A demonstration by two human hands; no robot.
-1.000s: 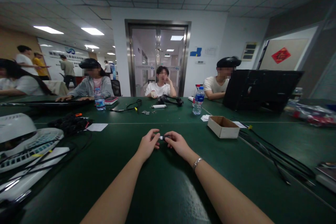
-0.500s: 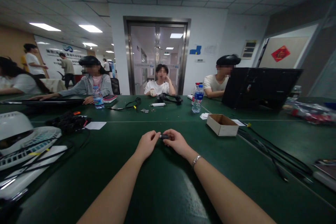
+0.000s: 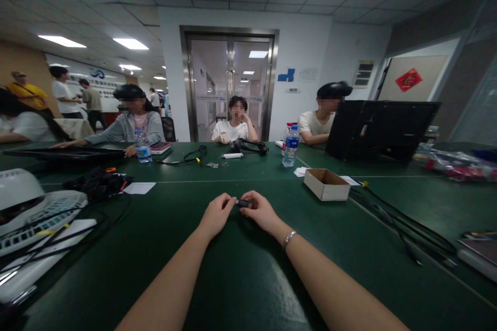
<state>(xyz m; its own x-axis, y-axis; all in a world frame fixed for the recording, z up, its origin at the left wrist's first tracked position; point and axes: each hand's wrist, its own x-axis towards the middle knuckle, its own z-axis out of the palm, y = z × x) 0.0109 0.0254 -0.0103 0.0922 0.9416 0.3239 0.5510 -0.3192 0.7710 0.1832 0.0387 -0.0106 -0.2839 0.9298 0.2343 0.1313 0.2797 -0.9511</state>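
Note:
A small dark, rod-shaped object with a silvery left end (image 3: 243, 203) spans the gap between my hands, just above the green table (image 3: 240, 269). My left hand (image 3: 218, 213) is closed, its thumb and forefinger pinching the silvery end. From the other side, my right hand (image 3: 259, 209) grips the dark body between thumb and fingers; its wrist wears a silver bracelet (image 3: 289, 239). The object's exact kind is too small to make out, and its right part is partly hidden by my fingers.
An open cardboard box (image 3: 326, 186) stands to the right, near black cables (image 3: 396, 227). Water bottles (image 3: 290, 149) and a black monitor (image 3: 382, 132) are farther back. At left lie a white fan (image 3: 46, 212) and a black bundle (image 3: 93, 184). Several people sit around the table.
The view has shifted slightly, so the surroundings sit a little differently. Both hands keep their hold on the small dark object, with almost no visible movement.

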